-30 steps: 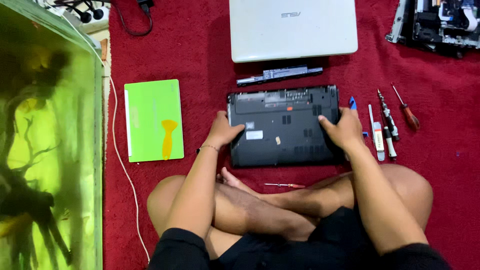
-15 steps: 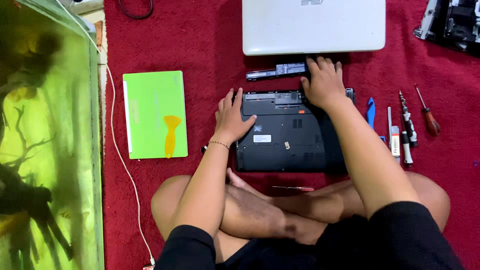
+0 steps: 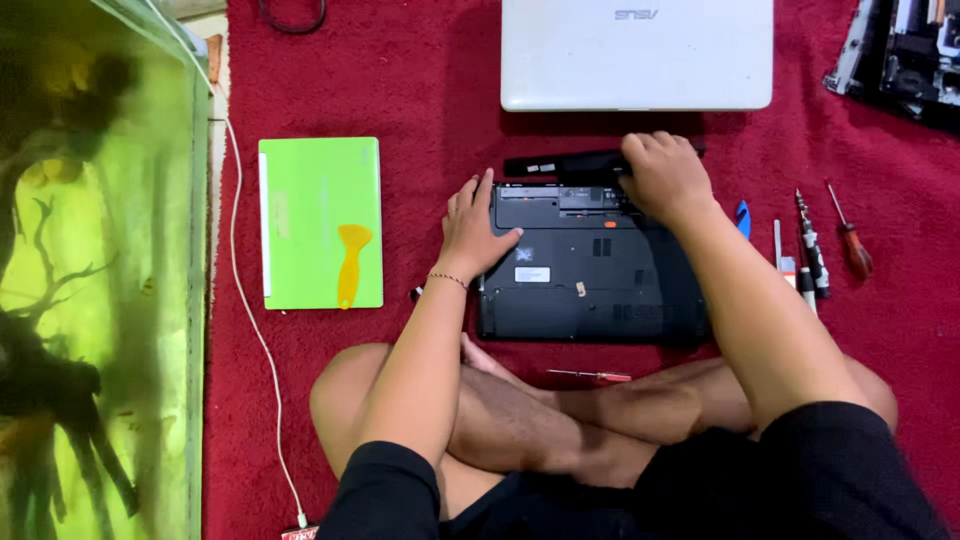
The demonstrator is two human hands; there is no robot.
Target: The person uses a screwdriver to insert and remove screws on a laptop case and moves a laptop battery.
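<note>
A person is sitting cross-legged on a red carpet (image 3: 400, 90), seen from above. Nearest to them, a small red-handled screwdriver (image 3: 592, 376) is lying just in front of the crossed legs. Beyond it, a black laptop (image 3: 590, 270) is lying upside down, its underside facing up. The base cover looks to be in place, so the opening work seems to be at an early stage.

The left hand (image 3: 475, 232) is resting flat on the laptop's left edge, fingers spread, steadying it. The right hand (image 3: 664, 177) is curled over the laptop's far edge, gripping the long black battery (image 3: 565, 164), which is sitting partly out of its bay.

To the right, several screwdrivers (image 3: 815, 250) are lying in a row. To the left, a green notebook (image 3: 320, 222) is carrying a yellow pry tool (image 3: 351, 260). Farthest away, a closed white laptop (image 3: 637, 55) is lying.
</note>
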